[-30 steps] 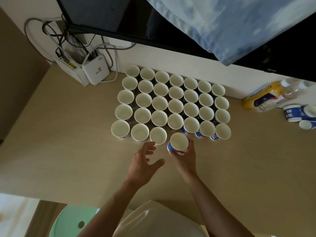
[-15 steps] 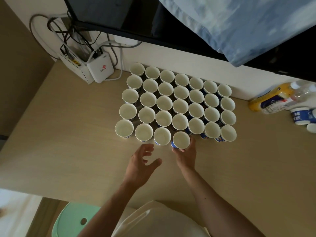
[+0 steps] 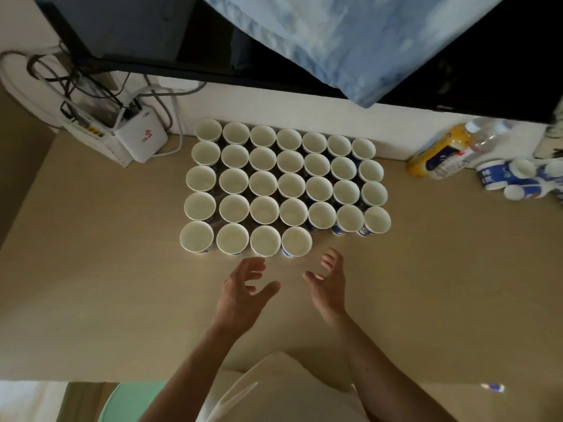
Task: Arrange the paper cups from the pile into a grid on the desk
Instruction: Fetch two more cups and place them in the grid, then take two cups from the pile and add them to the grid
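Four full rows of paper cups (image 3: 292,184) set, plus four just ahead of left grip (image 3: 243,292) and right grip (image 3: 330,287), both spread, empty. Likely three gaps to fill; pile (image 3: 499,178) well right.

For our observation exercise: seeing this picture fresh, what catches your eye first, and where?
The block of paper cups in the middle of the desk: four full rows of seven, plus a near row of four. Just in front of it, the left hand and right hand hover open and empty. Spare cups lie tumbled at the far right.
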Demonstrator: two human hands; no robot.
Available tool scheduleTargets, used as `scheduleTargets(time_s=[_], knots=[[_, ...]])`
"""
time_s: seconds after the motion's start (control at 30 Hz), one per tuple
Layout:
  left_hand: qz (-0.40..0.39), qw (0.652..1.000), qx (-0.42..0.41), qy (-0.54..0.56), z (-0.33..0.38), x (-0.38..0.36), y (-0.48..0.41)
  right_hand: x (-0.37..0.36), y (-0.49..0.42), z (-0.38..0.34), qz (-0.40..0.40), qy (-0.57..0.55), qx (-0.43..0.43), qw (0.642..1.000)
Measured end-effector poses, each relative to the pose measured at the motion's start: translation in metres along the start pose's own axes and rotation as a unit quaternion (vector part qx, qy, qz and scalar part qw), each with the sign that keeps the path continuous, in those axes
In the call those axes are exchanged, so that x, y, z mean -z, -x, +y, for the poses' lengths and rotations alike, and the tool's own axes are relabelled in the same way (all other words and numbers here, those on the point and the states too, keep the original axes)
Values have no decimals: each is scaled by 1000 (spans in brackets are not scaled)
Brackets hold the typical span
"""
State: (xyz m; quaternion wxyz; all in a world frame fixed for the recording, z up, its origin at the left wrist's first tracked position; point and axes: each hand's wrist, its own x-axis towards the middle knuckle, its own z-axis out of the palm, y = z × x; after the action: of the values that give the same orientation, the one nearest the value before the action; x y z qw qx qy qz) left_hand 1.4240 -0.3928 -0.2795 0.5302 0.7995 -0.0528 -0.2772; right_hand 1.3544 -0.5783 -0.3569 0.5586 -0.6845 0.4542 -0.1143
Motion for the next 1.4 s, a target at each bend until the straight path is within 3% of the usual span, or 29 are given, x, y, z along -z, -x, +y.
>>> scheduleTargets(time_s=[0.23, 0.4, 0.73, 0.93, 1.2, 1.4], knots=[[-57, 998, -25, -6, 26, -41, 5, 80, 15, 15, 100, -59, -21, 993], [-71, 995, -71, -11, 59, -90, 15, 143, 10, 11, 157, -164, -4, 974], [-59, 988, -133, 54, 127, -258, 80, 302, 2, 4, 110, -220, 87, 965], [-57, 984, -154, 73, 131, -359, 140, 396, 11, 26, 102, -276, 82, 952], [-47, 982, -163, 82, 145, -412, 168, 455, 16, 56, 114, -272, 56, 954], [-88, 980, -160, 82, 154, -455, 156, 471, 12, 74, 123, -246, 29, 961]])
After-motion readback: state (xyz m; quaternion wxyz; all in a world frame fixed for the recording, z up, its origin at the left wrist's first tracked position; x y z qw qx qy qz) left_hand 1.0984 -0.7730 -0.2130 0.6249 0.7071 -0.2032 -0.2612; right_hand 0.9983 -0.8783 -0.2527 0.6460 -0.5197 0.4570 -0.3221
